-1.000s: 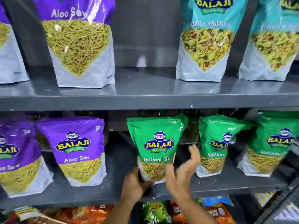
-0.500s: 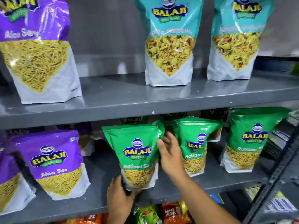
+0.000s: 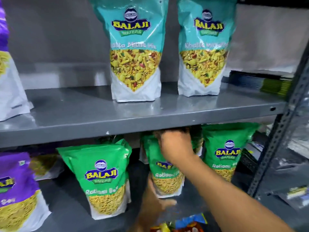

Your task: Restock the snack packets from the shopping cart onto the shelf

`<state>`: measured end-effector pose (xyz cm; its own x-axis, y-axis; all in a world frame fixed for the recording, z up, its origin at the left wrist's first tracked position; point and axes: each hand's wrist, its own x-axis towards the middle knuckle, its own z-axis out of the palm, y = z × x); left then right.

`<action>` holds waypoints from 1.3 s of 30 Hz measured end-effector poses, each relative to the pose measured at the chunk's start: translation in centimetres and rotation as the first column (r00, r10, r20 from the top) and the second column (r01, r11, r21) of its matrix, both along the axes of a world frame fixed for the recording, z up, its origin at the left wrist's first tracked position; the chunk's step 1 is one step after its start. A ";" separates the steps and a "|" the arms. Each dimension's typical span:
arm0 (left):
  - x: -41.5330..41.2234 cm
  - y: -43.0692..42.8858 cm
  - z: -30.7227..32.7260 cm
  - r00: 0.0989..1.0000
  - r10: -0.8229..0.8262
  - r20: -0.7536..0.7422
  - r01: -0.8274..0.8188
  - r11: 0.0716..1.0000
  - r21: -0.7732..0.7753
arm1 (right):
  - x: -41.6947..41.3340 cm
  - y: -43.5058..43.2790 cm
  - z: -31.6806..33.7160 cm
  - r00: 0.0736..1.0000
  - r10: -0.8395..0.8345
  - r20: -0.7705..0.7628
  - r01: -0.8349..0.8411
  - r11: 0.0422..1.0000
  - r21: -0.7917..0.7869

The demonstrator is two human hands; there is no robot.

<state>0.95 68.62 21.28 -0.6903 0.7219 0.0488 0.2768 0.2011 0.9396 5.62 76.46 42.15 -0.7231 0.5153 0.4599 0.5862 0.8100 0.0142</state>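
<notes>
So right now my right hand point(image 3: 175, 148) is up on the top edge of the middle green Ratlami Sev packet point(image 3: 165, 180) on the lower shelf point(image 3: 70, 213), fingers curled over the top seal and hanging on to it. My left hand point(image 3: 155, 200) is down at the packet's bottom left corner, touching it, but it's too blurry to tell whether it's actually pinching or just propping. The packet stands upright, long axis vertical, so I've basically got it top and bottom, and my right hand is the one doing the steering. I reckon the next bit is just nudging it back and square. There's a gap on its left before the next green packet point(image 3: 103, 180), while the one on its right point(image 3: 225, 153) sits just beside it, so not much room that side. The upper shelf point(image 3: 133, 118) is close above my knuckles, headroom's tight.
</notes>
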 end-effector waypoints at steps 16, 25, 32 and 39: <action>-0.9 1.6 -2.6 0.970 0.236 -0.062 -0.236 0.972 0.011 | 7.9 8.3 1.6 0.991 0.061 0.120 -0.083 0.978 0.193; -0.8 1.2 -2.6 0.969 0.239 -0.070 -0.238 0.971 0.019 | 7.2 3.8 -17.4 0.724 -0.269 -0.635 -0.410 0.573 -0.710; -1.9 0.5 -3.1 0.986 0.135 -0.095 -0.143 0.986 -0.080 | 5.7 5.3 -23.3 0.873 -0.236 -0.426 -0.284 0.465 -0.839; -1.5 -0.2 -2.5 0.997 0.062 -0.055 -0.065 0.997 -0.041 | 6.3 4.6 -24.0 0.857 -0.181 -0.482 -0.338 0.509 -0.791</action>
